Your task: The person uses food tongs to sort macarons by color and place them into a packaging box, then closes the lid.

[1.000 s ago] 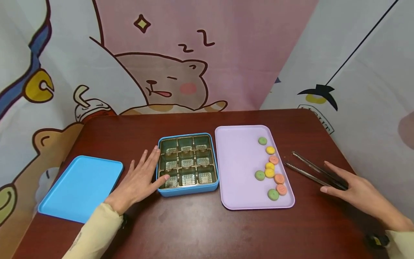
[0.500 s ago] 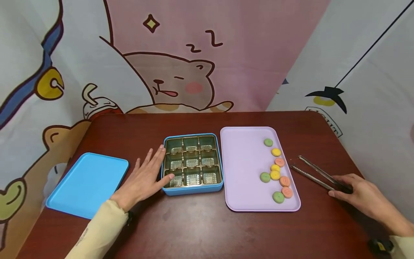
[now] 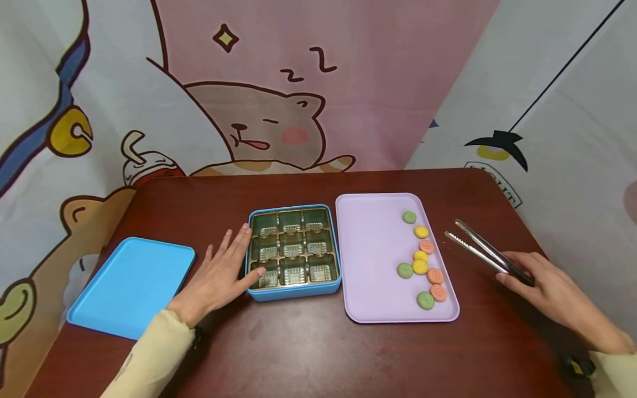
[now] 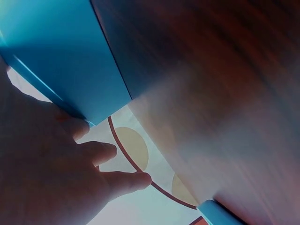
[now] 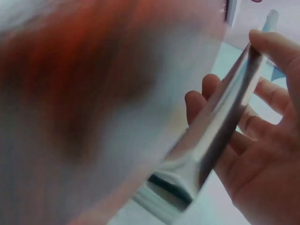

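My left hand (image 3: 216, 282) lies with straight, spread fingers along the left side of a blue box (image 3: 298, 291), its fingertips and thumb at the rim. The box holds a gold plastic insert (image 3: 291, 257) divided into several square compartments. In the left wrist view, the box's blue wall (image 4: 70, 61) rises beside my fingers. On the right, my right hand (image 3: 552, 287) grips metal tongs (image 3: 478, 246) near their hinged end, with thumb and fingers around the arms. The tongs' jaws stand apart with nothing between them. The right wrist view shows the tongs' shiny arm (image 5: 220, 117) across my fingers.
A light purple tray (image 3: 368, 249) stands between box and tongs, with several small round green, yellow and orange pieces (image 3: 420, 267) along its right half. At the left lies a flat blue lid (image 3: 131, 287). A cartoon-print cloth (image 3: 388, 83) hangs behind the brown table (image 3: 298, 354).
My right hand has closed around the tongs, and their toothed tips have swung up and away from me. The left hand stays at the box. The head view shifted slightly.
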Tool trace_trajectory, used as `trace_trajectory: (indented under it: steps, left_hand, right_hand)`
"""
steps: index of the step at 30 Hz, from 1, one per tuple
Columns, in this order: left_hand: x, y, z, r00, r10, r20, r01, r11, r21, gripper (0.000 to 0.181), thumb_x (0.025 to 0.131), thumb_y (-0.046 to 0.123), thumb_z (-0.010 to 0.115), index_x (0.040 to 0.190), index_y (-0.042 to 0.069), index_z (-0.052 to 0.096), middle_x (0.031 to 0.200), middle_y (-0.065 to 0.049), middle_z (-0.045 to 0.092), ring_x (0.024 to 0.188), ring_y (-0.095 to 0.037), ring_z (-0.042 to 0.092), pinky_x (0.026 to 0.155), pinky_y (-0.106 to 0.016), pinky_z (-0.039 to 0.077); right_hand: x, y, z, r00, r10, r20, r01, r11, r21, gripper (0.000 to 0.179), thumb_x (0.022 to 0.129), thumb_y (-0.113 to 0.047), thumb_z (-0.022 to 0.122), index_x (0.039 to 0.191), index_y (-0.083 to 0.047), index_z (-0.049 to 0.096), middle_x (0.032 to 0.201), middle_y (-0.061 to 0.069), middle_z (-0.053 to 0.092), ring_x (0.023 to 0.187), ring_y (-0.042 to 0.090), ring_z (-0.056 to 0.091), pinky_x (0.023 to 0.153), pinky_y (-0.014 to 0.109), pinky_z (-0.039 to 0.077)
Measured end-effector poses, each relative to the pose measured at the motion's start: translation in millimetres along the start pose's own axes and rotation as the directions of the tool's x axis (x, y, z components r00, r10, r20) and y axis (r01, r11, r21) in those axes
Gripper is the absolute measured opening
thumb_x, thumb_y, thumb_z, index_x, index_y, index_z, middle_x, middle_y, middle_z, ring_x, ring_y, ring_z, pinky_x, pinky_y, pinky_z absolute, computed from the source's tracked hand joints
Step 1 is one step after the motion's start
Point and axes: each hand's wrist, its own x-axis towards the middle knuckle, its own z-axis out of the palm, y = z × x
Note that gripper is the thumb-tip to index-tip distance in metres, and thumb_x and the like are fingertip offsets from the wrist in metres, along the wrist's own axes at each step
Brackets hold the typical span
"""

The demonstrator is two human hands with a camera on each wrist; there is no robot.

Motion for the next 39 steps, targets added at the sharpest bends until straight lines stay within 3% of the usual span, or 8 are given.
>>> trace_trajectory:
  steps: [3, 7, 14, 26, 32, 39]
  left_hand:
    - [-0.3, 0.3, 0.3, 1.000, -0.005, -0.001, 0.005, 1.000, -0.004, 0.098, 0.100, 0.069, 0.049, 0.168, 0.015, 0.004, 0.174, -0.008, 0.004, 0.158, -0.041, 0.004, 0.116, -0.076, 0.010]
    - [-0.6, 0.3, 1.3, 1.000, -0.009, -0.005, 0.009, 1.000, -0.002, 0.099, 0.100, 0.069, 0.049, 0.168, 0.014, 0.006, 0.174, -0.008, 0.004, 0.158, -0.042, 0.005, 0.116, -0.076, 0.010]
    - [0.1, 0.0, 1.5, 1.000, -0.010, -0.020, 0.010, 1.000, -0.003, 0.097, 0.100, 0.067, 0.051, 0.168, 0.015, 0.007, 0.174, -0.009, 0.007, 0.158, -0.042, 0.003, 0.116, -0.076, 0.009]
    - [1.0, -1.1, 1.3, 1.000, -0.001, -0.022, 0.000, 1.000, -0.015, 0.096, 0.100, 0.068, 0.049, 0.169, 0.016, 0.006, 0.174, -0.009, 0.007, 0.158, -0.043, 0.003, 0.115, -0.077, 0.009]
    - [1.2, -2.5, 0.6, 1.000, -0.003, -0.021, 0.003, 1.000, -0.011, 0.096, 0.100, 0.069, 0.048, 0.169, 0.016, 0.005, 0.174, -0.008, 0.006, 0.158, -0.042, 0.002, 0.115, -0.077, 0.009]
    - [0.7, -2.5, 1.3, 1.000, -0.008, -0.011, 0.008, 1.000, -0.021, 0.097, 0.100, 0.070, 0.048, 0.168, 0.017, 0.005, 0.175, -0.005, 0.003, 0.158, -0.042, 0.001, 0.115, -0.077, 0.008]
  right_hand:
    - [4.1, -7.5, -3.0, 0.999, -0.038, -0.006, 0.038, 0.999, -0.005, 0.058, 0.095, -0.032, 0.077, 0.137, 0.001, 0.054, 0.120, 0.027, 0.056, 0.098, 0.041, 0.054, 0.074, 0.067, 0.048]
    - [10.8, -18.3, -7.1, 0.995, -0.098, -0.035, 0.096, 0.994, -0.047, 0.056, 0.095, -0.031, 0.077, 0.141, -0.005, 0.056, 0.116, 0.019, 0.059, 0.093, 0.034, 0.056, 0.068, 0.056, 0.049]
    - [29.2, -39.2, -7.7, 0.996, -0.082, -0.046, 0.077, 0.991, -0.109, 0.056, 0.094, -0.036, 0.077, 0.136, -0.005, 0.057, 0.116, 0.019, 0.060, 0.091, 0.034, 0.059, 0.071, 0.066, 0.052]
    - [52.9, -60.0, -3.1, 0.976, -0.168, -0.135, 0.129, 0.957, -0.260, 0.053, 0.087, -0.032, 0.085, 0.123, 0.000, 0.062, 0.107, 0.021, 0.065, 0.077, 0.032, 0.063, 0.057, 0.058, 0.055]
    - [62.2, -65.1, -0.9, 0.972, -0.187, -0.142, 0.137, 0.943, -0.303, 0.052, 0.085, -0.033, 0.086, 0.117, 0.001, 0.063, 0.100, 0.022, 0.065, 0.066, 0.027, 0.057, 0.046, 0.048, 0.051]
    - [67.3, -68.7, -0.4, 0.979, -0.172, -0.111, 0.130, 0.942, -0.309, 0.053, 0.085, -0.035, 0.086, 0.117, 0.000, 0.063, 0.099, 0.020, 0.066, 0.068, 0.027, 0.059, 0.048, 0.049, 0.052]
